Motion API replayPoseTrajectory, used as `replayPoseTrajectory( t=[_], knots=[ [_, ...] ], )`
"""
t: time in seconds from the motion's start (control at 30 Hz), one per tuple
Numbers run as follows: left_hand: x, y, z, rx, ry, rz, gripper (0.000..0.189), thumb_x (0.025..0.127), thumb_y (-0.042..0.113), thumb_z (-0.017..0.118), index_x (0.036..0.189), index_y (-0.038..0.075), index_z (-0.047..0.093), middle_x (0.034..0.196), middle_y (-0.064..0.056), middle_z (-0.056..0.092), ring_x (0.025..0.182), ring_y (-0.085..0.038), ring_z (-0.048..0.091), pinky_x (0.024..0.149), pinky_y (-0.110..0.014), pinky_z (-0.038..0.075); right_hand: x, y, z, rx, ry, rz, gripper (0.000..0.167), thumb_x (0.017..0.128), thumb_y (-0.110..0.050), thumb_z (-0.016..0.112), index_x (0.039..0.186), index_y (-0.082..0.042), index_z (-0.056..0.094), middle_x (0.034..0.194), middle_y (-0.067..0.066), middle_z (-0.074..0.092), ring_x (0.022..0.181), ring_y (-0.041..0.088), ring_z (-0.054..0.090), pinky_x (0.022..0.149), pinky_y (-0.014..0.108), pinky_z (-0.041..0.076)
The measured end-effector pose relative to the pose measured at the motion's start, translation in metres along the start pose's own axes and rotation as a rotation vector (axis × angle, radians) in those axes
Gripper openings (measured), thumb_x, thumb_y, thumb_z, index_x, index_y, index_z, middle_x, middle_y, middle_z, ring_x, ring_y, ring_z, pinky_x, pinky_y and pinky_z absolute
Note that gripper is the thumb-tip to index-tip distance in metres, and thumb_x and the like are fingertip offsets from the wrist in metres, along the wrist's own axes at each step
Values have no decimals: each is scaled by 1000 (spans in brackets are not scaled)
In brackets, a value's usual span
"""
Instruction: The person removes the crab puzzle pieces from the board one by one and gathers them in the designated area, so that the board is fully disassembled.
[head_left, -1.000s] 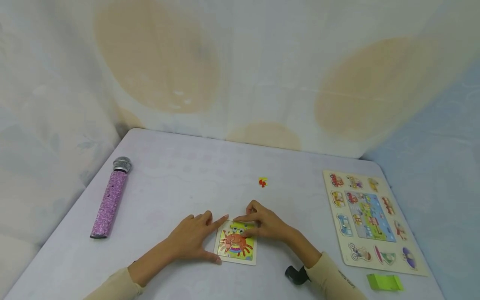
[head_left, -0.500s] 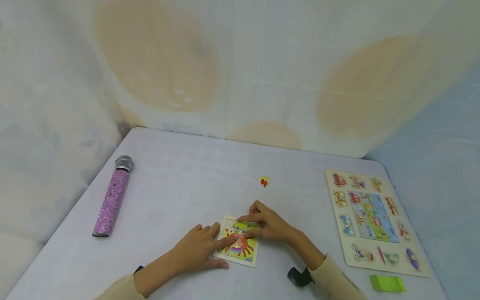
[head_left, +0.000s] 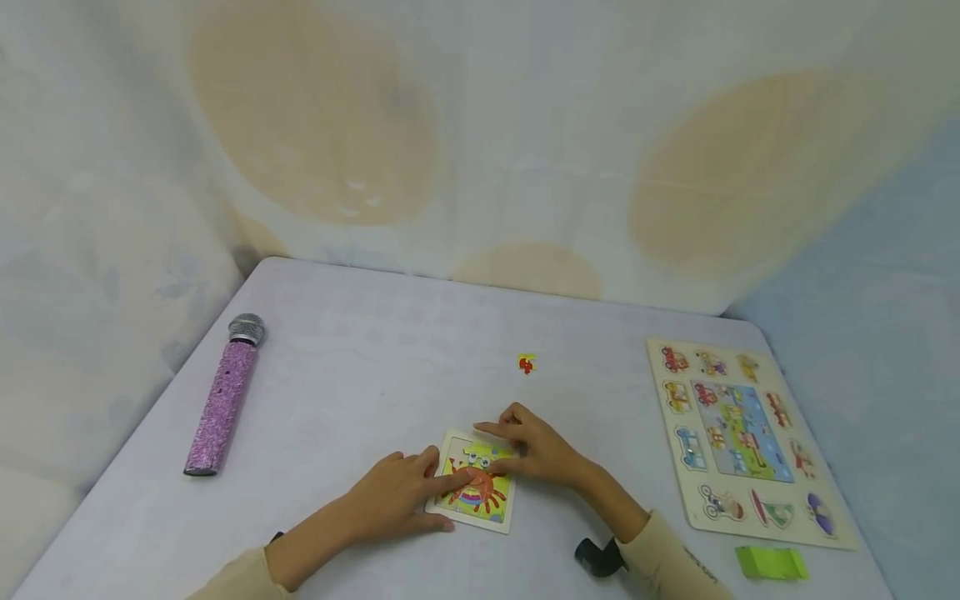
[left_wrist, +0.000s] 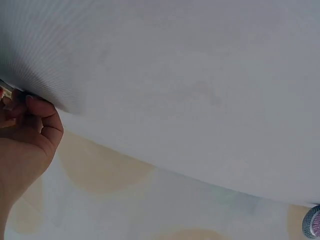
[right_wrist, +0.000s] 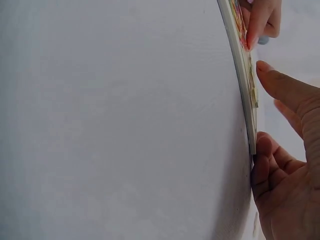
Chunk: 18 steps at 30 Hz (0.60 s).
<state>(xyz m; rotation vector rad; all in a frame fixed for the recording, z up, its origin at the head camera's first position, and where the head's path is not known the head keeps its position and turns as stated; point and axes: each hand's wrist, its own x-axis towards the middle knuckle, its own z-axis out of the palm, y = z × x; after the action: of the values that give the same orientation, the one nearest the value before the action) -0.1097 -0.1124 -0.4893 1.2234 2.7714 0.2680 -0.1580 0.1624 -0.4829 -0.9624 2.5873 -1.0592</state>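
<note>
A small square crab jigsaw puzzle (head_left: pixel 487 504) lies in its pale frame near the table's front. A pale patch shows at its upper left corner. My left hand (head_left: pixel 393 500) reaches in from the left, its straight index finger on the crab and its thumb by the lower left edge. On the other side, my right hand (head_left: pixel 543 450) has its thumb over the puzzle's right part and its index finger stretched past the top edge. In the right wrist view that thumb (right_wrist: pixel 287 90) hovers close above the pieces. Farther back lies a loose red-and-yellow puzzle piece (head_left: pixel 527 363).
A pink glittery microphone (head_left: pixel 221 408) lies at the left. At the right are a wooden vehicle puzzle board (head_left: pixel 693 500) and a green block (head_left: pixel 772 563). A black curved object (head_left: pixel 596 557), partly hidden, lies by the right sleeve.
My left hand has moved from the puzzle's left edge onto the crab picture. The puzzle has turned slightly. My right index finger has lifted away from its top edge.
</note>
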Motion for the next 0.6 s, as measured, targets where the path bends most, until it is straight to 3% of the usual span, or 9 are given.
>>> replayPoseTrajectory(
  t=[0.17, 0.33, 0.5, 0.6],
  knots=[
    [1, -6, -3, -105, -2, -13, 67, 85, 67, 61, 146, 47, 44, 97, 9, 45, 62, -5, 35, 61, -20, 31, -3, 1, 5, 2, 46, 15, 49, 80, -31, 84, 125, -17, 71, 100, -3, 46, 88, 9, 43, 73, 19, 39],
    [4, -13, -10, -143, 31, -60, 84, 77, 76, 63, 148, 35, 46, 98, 11, 43, 61, -5, 34, 57, -19, 29, -4, 2, 10, -25, 94, -12, 44, 79, -30, 84, 119, -13, 74, 99, -2, 46, 88, 8, 42, 72, 18, 39],
    [7, -20, -11, -123, 55, -95, 94, 76, 78, 61, 149, 22, 46, 98, 9, 41, 60, -4, 34, 55, -19, 29, -4, 2, 13, -64, 137, -38, 42, 80, -30, 84, 116, -10, 75, 98, -2, 46, 88, 7, 42, 70, 17, 40],
    [9, -22, -10, -97, 50, -97, 95, 76, 79, 60, 150, 21, 45, 99, 8, 42, 59, -4, 35, 55, -19, 30, -4, 1, 15, -87, 157, -61, 41, 80, -28, 84, 115, -8, 75, 97, -1, 46, 87, 8, 43, 69, 17, 41]
  ],
)
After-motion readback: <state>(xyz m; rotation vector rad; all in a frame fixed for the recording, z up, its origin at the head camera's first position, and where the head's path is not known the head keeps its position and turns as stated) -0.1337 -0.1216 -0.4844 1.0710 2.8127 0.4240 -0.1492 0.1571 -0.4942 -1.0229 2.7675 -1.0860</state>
